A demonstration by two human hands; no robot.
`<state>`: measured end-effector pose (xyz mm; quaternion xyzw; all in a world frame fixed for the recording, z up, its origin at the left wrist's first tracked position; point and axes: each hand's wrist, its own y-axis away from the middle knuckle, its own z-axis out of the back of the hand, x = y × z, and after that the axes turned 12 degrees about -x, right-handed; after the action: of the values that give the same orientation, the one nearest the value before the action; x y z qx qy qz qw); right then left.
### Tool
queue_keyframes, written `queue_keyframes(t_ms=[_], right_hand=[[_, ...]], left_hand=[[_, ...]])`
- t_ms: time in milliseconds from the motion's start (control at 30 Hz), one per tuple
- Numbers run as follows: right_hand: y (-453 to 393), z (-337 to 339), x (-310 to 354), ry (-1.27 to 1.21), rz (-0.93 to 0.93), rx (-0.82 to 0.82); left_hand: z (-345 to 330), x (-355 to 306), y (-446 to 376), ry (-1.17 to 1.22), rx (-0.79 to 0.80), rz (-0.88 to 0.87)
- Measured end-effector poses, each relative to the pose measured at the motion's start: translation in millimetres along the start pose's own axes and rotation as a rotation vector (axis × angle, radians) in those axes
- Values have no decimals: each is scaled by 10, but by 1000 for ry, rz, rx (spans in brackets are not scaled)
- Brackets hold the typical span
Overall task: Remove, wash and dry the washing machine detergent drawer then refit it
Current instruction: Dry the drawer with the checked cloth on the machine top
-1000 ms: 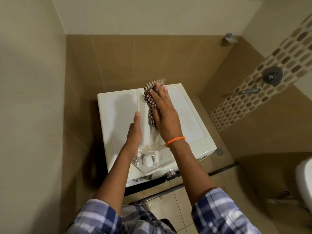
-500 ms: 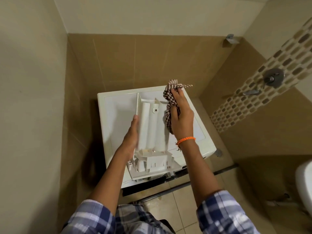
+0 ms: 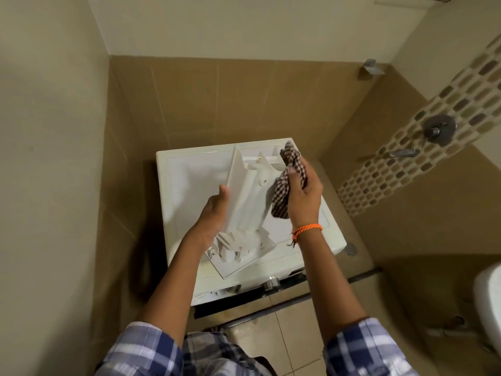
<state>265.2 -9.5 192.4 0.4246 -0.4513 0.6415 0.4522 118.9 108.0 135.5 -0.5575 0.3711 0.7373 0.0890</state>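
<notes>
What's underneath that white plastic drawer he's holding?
The washing machine's white top lies under the detergent drawer, which the left hand holds tilted. The patch directly beneath is hidden.

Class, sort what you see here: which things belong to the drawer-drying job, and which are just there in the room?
Part of the job:
detergent drawer, held by the left hand
checked cloth, in the grip of the right hand
washing machine

Just there:
shower valve
tap
floor drain
</notes>
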Motion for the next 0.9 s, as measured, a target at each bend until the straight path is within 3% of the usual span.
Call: queue_keyframes(t_ms=[100,300,600,800,900], right_hand=[[-175,54,237,14,145,-1],[-63,138,197,333,416,190],[-175,354,344,248,284,313],[-216,350,251,589,647,297],[-138,346,175,660,688,260]], left_hand=[[-49,-120,68,35,-18,-144],[-38,-28,-145,-28,-29,-452],[33,48,-216,-49,-35,-496],[21,25,-175,32,21,-399],[60,5,-194,33,19,-419]])
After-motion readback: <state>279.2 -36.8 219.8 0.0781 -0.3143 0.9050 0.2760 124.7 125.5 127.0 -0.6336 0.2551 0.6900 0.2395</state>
